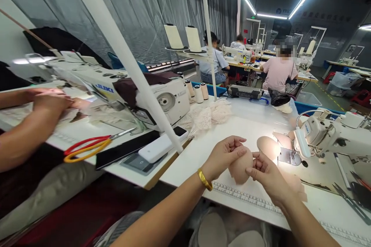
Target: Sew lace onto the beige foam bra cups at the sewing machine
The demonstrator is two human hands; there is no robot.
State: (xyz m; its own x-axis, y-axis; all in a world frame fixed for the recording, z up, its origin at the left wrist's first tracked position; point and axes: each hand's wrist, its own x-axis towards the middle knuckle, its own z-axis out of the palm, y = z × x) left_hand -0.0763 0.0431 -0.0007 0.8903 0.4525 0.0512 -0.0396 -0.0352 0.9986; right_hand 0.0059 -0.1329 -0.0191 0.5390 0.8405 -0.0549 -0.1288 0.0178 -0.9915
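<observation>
Between both hands, above the white table (185, 175), is a beige, rounded fabric cup piece (242, 170). My left hand (223, 156), with a gold bracelet at the wrist, grips its upper left part between thumb and fingers. On the right edge, the thumb and curled fingers of my right hand (264, 170) pinch the same piece. Another beige cup piece (266, 146) lies just beyond, beside the lit needle plate (290, 157) of a white sewing machine (324, 133). More beige fabric (294, 183) lies partly behind my right wrist.
A ruler strip (246, 197) runs along the near edge. Rounded pads (213, 229) sit below it. At right are dark snips (355, 202) and a white pen (342, 170). Leftward are a thread-stand pole (124, 58), scissors (87, 148) and a co-worker's hands (52, 100) at another machine.
</observation>
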